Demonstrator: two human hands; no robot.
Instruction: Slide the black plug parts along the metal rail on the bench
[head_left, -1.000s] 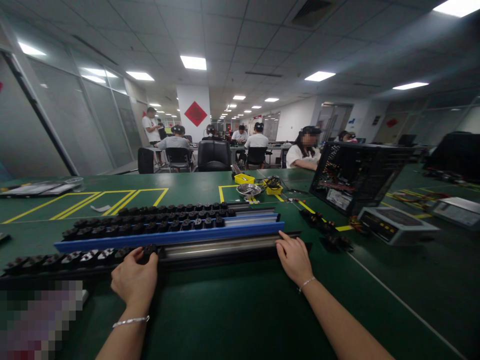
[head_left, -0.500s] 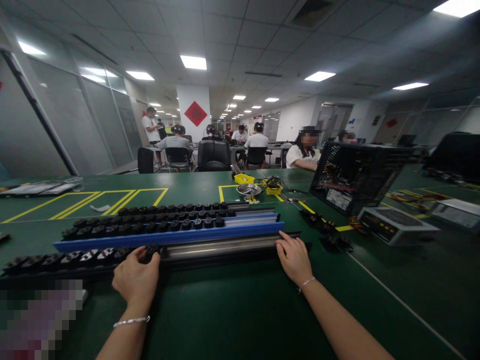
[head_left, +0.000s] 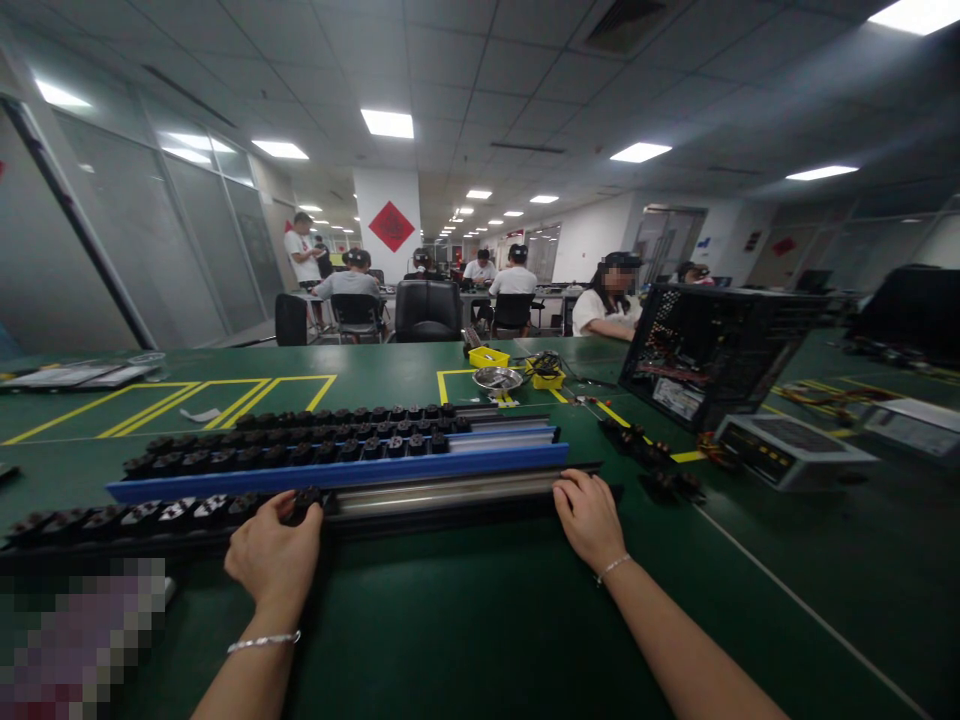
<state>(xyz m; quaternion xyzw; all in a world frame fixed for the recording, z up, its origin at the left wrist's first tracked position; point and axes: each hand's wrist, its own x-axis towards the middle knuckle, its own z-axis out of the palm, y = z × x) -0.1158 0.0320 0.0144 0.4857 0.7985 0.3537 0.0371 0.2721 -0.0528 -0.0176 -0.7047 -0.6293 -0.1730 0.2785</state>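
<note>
Thumb and forefinger of a worker's left hand (head_left: 274, 550) close on a black module (head_left: 306, 497) seated in the near track (head_left: 450, 494) on a green worktable (head_left: 450, 620). The pinch, from either side, seems chosen to keep the piece in line with the channel. At the track's right end, the right hand (head_left: 589, 515) lays its fingers, apparently to steady it; whether they clamp or merely rest, one cannot tell. The tracks run side by side, probably for easy reach, with a blue-edged track (head_left: 345, 472) just beyond. The held module, at the right end of a row of similar modules (head_left: 178, 511), looks small, dark and blocky, partly hidden by the fingers; bare, shiny metal runs to its right.
</note>
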